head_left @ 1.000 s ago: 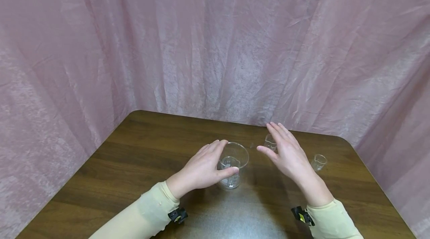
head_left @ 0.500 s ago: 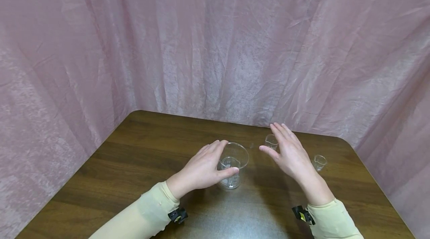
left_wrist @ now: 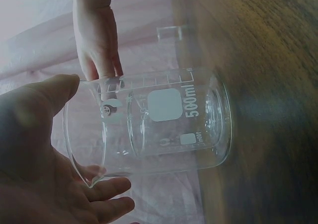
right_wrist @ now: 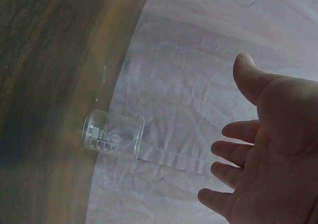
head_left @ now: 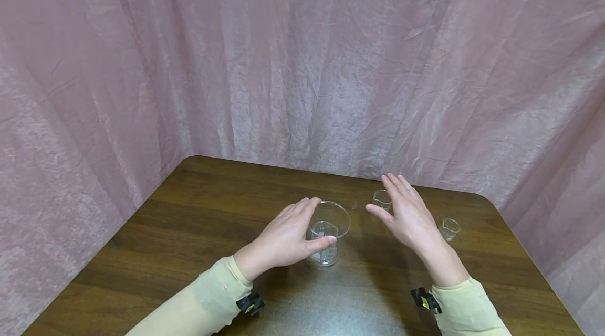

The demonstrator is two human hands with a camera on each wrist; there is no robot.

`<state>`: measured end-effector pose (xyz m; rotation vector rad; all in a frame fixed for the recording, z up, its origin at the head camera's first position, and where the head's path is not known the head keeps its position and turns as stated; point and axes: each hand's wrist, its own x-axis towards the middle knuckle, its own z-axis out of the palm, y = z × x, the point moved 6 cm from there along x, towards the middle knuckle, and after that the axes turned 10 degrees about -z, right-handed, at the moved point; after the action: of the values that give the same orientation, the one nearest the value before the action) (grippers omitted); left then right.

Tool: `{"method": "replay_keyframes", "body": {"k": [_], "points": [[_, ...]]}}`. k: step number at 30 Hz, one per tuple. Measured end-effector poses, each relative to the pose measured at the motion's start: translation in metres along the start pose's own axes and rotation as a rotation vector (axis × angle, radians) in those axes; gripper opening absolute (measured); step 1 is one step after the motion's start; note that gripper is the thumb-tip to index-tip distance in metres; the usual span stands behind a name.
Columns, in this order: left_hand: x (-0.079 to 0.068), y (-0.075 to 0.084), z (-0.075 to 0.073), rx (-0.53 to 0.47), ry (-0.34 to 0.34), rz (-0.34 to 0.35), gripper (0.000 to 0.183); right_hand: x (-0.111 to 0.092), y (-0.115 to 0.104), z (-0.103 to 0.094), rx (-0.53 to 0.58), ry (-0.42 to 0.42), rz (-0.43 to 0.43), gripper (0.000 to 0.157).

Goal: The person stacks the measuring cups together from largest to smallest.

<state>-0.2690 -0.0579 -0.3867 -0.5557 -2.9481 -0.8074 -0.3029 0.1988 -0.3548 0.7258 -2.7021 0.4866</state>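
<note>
My left hand (head_left: 288, 233) holds a large clear glass beaker (left_wrist: 169, 157) near its rim, thumb on one side and fingers on the other. The beaker is marked 500ml and stands upright on the table; a smaller glass beaker (head_left: 325, 228) sits inside it. My right hand (head_left: 408, 218) is raised above the table with nothing in it, its fingers extended and thumb spread. Beyond its thumb stands a small graduated beaker (right_wrist: 114, 133), partly covered by this hand in the head view. Another small beaker (head_left: 450, 229) stands to the right of the right hand.
The brown wooden table (head_left: 227, 194) has rounded far corners. A pink curtain (head_left: 302, 73) hangs right behind its far edge and at both sides. A small clear speck (head_left: 354, 205) lies between the large beaker and the far small one.
My right hand has shifted slightly to the right, uncovering more of the far small beaker. The left hand and the large beaker have stayed in place.
</note>
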Motion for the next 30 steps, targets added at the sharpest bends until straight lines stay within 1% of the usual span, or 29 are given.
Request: {"method": "replay_keyframes", "body": {"k": [5,11,25,30], "points": [[0.000,0.000,0.000,-0.001,-0.002,-0.007,0.095,0.001,0.004,0.002,-0.009,0.006,0.002,0.086],[0.000,0.000,0.001,0.002,0.000,-0.004,0.095,0.001,0.010,0.005,-0.009,-0.020,0.026,0.087],[0.000,0.000,0.000,-0.001,0.002,0.002,0.094,0.006,0.022,0.010,-0.019,-0.041,0.045,0.087],[0.000,-0.001,0.001,-0.004,-0.009,-0.007,0.095,0.008,0.026,0.014,-0.023,-0.060,0.059,0.087]]}}
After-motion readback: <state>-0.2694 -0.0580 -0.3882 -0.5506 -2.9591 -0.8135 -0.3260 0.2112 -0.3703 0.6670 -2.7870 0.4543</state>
